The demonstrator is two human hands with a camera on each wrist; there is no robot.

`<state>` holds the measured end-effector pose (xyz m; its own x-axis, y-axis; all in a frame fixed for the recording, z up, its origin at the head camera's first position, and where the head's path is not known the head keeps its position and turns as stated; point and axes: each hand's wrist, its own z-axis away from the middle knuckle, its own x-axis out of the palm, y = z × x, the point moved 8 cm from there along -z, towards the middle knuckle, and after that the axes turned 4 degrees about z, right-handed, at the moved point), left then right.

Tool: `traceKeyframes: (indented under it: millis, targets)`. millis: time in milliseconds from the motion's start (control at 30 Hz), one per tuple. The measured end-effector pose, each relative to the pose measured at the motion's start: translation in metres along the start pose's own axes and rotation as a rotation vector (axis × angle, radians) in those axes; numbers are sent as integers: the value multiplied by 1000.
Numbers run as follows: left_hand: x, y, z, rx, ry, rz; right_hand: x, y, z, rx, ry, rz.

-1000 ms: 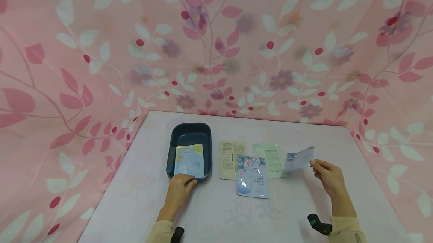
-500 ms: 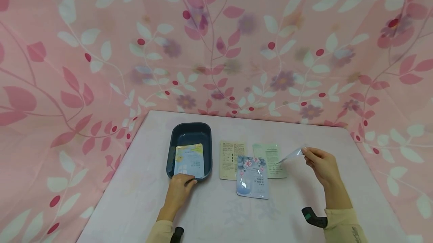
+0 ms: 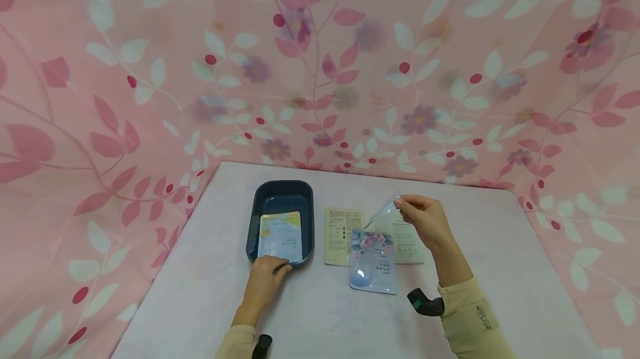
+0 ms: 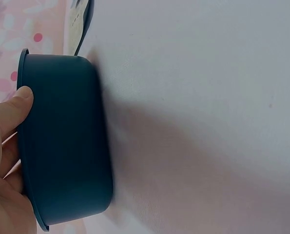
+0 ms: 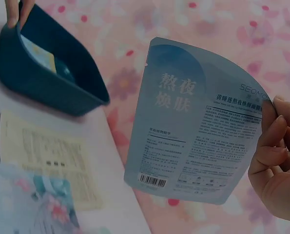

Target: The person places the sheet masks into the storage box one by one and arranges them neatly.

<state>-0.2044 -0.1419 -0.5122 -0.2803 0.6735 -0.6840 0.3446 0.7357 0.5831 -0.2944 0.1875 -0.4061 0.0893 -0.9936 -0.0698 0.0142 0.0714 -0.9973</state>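
Note:
My left hand pinches the near rim of a dark blue plastic tub, thumb on the outer wall and fingers over the edge. Inside the tub lies a light blue and yellow sachet. Raised over the table, my right hand pinches a face mask sachet by one edge; its grey-blue printed back with a barcode shows in the right wrist view. Below it in the head view, a blue floral sachet overlaps a cream sachet and a pale green one.
The white-covered table ends at a pink floral cloth behind and at the sides. Black wrist camera mounts stick out from both sleeves, low over the table.
My right hand has carried its sachet leftward, from right of the pale green sachet to over the floral and green ones, turning it edge-on on the way. The left hand and tub stay put.

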Motion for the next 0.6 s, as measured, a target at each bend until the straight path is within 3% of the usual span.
traceKeyframes:
  millis: [167, 600]
  targets:
    - [0, 2, 0, 26, 12, 2, 32, -3, -13, 1, -54, 4]
    - [0, -2, 1, -37, -16, 1, 120, -9, -48, -1, -174, -87]
